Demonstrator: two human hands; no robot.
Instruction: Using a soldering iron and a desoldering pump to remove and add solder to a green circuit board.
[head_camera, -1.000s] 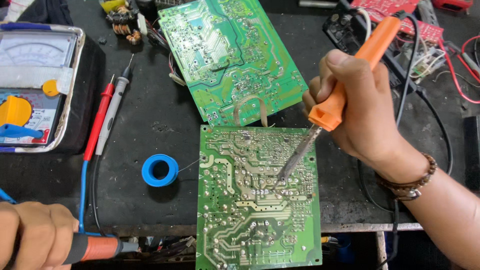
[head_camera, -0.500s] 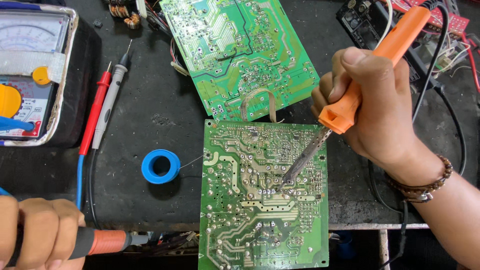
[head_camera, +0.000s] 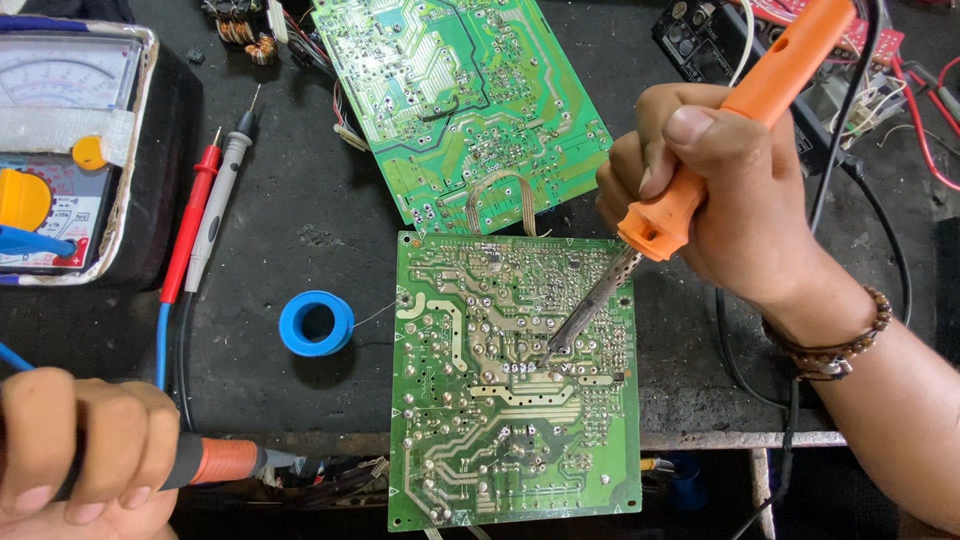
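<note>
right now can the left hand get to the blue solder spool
Probably yes, but not freely: the left hand is closed on an orange-and-black tool. The spool lies close by on the bench with nothing between.

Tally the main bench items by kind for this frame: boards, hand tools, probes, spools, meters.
Green printed circuit boards: 2
Orange-handled tools in hands: 2
Red and grey meter probes: 2
Blue solder spool: 1
Analog multimeter: 1
Total: 8

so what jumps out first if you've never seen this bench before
The right hand holds an orange soldering iron with its tip on the green circuit board at the middle of the dark bench. A second green board lies behind it, a blue solder spool sits to its left, and the left hand grips a red-handled tool at the lower left.
</note>
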